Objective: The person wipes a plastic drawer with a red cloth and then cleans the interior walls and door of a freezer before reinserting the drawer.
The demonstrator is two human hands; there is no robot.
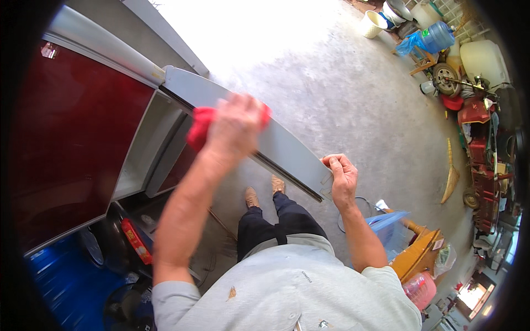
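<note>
My left hand (235,124) presses a bunched red cloth (201,128) onto the grey face of a long panel with one curved edge (285,142). Hand and cloth are blurred. At the panel's right end, my right hand (342,176) grips the tip, its thumb and fingers curled at the edge. A dark strip runs along the straight edge nearest me. The panel's left end meets a silver rounded rail (112,45) of a dark red, glossy cabinet-like unit (78,136). Below that joint, a pale hollow (145,140) shows inside the unit.
Under the unit stand a blue plastic container (62,285) and a dark round vessel (112,231). A straw broom (450,178) lies on the concrete floor (372,111). Along the right are a water bottle (438,37), a wheel (446,78) and red machinery (480,178). An orange-brown board (414,254) is beside me.
</note>
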